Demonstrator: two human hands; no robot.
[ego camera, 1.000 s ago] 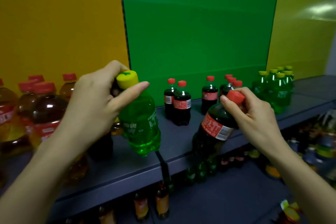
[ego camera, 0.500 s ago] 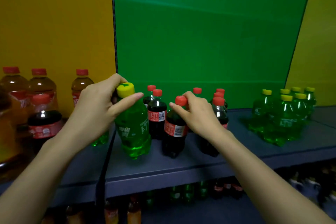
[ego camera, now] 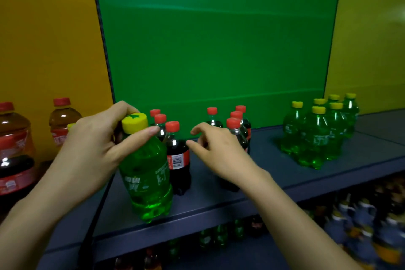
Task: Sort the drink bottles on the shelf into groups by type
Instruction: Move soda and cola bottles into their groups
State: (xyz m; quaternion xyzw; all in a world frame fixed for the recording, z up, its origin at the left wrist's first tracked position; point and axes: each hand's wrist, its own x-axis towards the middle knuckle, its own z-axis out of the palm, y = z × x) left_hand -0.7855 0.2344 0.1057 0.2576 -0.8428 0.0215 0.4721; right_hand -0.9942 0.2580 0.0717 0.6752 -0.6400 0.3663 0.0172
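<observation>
Head view. The left hand [ego camera: 87, 155] grips the neck of a green soda bottle [ego camera: 149, 180], thumb and fingers curled round it just under the yellow cap. The bottle tilts slightly, with its base at the front edge of the shelf [ego camera: 269, 160]; whether it rests there cannot be told. The right hand [ego camera: 221, 153] holds nothing, its fingers loosely curled and apart, just beside a cola bottle [ego camera: 178, 162]. More cola bottles [ego camera: 237, 129] stand behind that hand. A bare stretch of shelf separates them from the green soda group [ego camera: 315, 138] at the far right. Tea bottles [ego camera: 62, 120] stand at the left.
</observation>
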